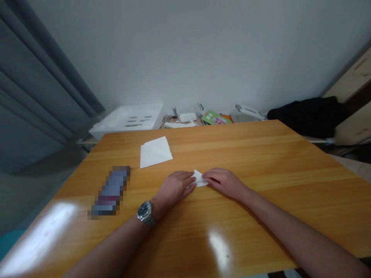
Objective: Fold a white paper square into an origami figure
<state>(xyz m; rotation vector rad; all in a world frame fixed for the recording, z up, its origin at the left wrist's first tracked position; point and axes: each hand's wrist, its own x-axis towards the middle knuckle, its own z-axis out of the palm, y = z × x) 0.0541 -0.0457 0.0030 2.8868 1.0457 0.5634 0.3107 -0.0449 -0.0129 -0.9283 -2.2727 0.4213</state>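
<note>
A small folded piece of white paper [198,177] lies on the wooden table between my two hands. My left hand [176,186], with a metal watch [145,212] on its wrist, holds the paper's left side under its fingers. At the right edge, my right hand [223,180] grips the paper with its thumb and fingers close together. Fingertips cover both ends of the paper, so only its middle shows, with a peak at the top and a crease across it.
A larger white sheet [155,152] lies farther back on the table [261,154]. To the left is a blurred-out phone-like object [111,191]. Beyond the far edge are a white tray [139,117], a green packet [215,117] and dark cloth [307,116].
</note>
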